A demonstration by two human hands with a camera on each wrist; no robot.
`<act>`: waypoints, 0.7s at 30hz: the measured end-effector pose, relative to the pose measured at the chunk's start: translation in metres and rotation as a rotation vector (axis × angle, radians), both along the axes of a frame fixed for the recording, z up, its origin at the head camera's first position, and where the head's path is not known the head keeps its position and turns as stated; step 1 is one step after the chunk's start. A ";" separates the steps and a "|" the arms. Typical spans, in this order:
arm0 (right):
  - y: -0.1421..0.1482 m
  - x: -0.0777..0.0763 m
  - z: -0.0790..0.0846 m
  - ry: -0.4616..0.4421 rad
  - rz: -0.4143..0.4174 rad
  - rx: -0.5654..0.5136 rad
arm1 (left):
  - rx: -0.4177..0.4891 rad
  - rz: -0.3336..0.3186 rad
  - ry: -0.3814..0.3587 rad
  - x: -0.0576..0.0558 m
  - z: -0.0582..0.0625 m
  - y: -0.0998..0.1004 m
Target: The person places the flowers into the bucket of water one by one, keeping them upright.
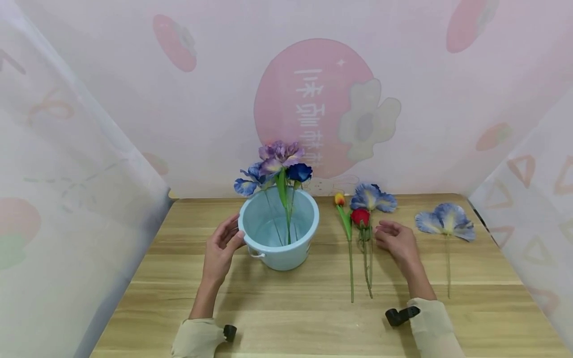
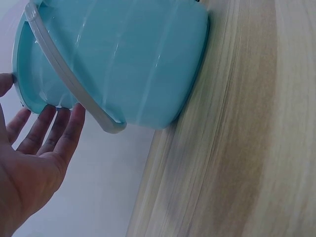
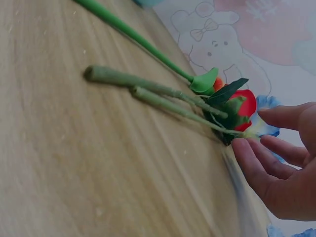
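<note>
A light blue bucket [image 1: 284,257] stands upright left of centre, holding a purple flower [image 1: 281,156], a dark blue rose [image 1: 299,172] and a blue iris-like flower [image 1: 245,187]. My left hand [image 1: 221,246] touches the bucket's left rim with spread fingers, the thumb resting at the front of the rim. To the right, a red rose [image 1: 360,217], an orange-yellow tulip [image 1: 339,199] and a blue iris-like flower [image 1: 380,199] lie side by side. Beside the rose's stem hovers my right hand [image 1: 397,243], its loosely bent fingers and thumb apart with nothing between them.
Another pale blue flower [image 1: 447,221] lies at the right of the wooden table [image 1: 286,318]. A printed white curtain [image 1: 215,99] hangs behind the table and at both sides. The bucket's white handle [image 2: 69,79] hangs down along its side.
</note>
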State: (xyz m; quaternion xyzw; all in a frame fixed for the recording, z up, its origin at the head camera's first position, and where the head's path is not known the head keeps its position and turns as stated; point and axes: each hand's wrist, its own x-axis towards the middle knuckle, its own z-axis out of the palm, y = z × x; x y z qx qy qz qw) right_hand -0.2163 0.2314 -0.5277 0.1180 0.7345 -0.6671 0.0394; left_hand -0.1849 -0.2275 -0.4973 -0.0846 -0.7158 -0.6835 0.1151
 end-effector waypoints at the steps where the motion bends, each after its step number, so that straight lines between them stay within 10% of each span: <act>1: 0.000 0.000 -0.001 -0.011 0.007 -0.008 | -0.003 -0.001 0.000 0.000 0.000 0.000; 21: 0.000 -0.005 -0.009 -0.095 0.096 -0.025 | -0.008 0.010 -0.015 0.000 -0.001 0.000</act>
